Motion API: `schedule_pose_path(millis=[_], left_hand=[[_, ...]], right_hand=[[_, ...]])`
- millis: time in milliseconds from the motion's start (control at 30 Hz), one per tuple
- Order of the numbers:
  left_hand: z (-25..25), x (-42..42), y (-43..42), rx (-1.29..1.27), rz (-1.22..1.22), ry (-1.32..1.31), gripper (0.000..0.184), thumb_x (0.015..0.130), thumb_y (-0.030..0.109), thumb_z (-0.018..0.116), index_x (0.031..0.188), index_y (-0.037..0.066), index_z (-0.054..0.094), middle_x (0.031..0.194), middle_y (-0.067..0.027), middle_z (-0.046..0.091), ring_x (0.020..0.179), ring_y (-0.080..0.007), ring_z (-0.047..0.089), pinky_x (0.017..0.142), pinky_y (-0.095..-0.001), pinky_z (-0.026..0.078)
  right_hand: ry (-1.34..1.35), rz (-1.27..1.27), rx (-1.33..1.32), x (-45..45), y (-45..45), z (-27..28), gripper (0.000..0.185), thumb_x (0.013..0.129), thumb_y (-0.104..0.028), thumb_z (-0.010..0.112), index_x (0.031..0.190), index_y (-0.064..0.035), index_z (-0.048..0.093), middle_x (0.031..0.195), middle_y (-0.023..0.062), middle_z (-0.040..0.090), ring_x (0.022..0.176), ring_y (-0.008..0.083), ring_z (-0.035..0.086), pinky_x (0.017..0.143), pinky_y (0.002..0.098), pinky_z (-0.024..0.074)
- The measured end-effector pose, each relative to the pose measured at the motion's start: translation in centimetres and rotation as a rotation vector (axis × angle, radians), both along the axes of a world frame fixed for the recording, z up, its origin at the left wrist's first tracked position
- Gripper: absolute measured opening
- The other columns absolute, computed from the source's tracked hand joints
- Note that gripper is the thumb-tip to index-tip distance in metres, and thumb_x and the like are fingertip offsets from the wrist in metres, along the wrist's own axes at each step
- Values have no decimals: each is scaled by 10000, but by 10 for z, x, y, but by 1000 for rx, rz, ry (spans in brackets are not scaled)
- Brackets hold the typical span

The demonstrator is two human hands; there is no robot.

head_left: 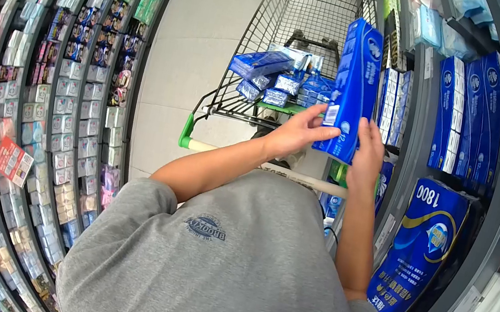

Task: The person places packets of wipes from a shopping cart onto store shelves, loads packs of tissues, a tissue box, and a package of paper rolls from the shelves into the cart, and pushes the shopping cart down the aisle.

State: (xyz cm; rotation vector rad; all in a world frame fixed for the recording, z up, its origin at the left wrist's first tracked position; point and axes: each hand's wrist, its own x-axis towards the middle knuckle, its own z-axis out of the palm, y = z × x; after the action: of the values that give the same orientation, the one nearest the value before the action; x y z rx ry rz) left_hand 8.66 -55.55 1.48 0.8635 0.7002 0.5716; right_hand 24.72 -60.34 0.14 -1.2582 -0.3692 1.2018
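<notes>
A long blue pack of tissues stands nearly upright in front of me, over the right side of the shopping cart. My left hand grips its lower left edge, thumb across the front near a white barcode label. Against the lower right side presses my right hand, its fingers pointing up along the pack and partly behind it. In the cart basket below, several blue tissue packs and smaller wrapped packets lie in a loose pile.
The wire shopping cart has a pale handle close to my body. Shelves on my right carry blue tissue packs and a large blue bundle. Left shelves hold many small packets. Pale floor tiles run between.
</notes>
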Motion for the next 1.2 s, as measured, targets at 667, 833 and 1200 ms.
schedule_pose_path(millis=[667,833,1200], left_hand=[[-53,-43,45,-355,154,-17,282,821,83,568,1096,22,576,961,-83,678,845,-183,680,776,-330,557],[-62,-31,68,-423,72,58,447,837,248,486,1194,-12,557,1127,-151,659,1020,-251,655,862,-390,556],[-168,4,111,-586,-123,240,507,798,325,496,1172,-14,542,1027,-179,665,794,-322,686,614,-309,598]], right_hand=[[-1344,279,-165,19,-40,-57,282,849,-241,665,1021,-17,672,981,144,673,1009,325,576,899,421,441],[-1553,402,-113,15,-56,-79,358,838,-270,666,1098,-25,638,1033,151,643,1059,323,550,1007,487,366],[-1583,415,-199,3,-55,-75,348,792,-254,706,1046,-28,633,1005,143,621,1037,316,548,1034,511,333]])
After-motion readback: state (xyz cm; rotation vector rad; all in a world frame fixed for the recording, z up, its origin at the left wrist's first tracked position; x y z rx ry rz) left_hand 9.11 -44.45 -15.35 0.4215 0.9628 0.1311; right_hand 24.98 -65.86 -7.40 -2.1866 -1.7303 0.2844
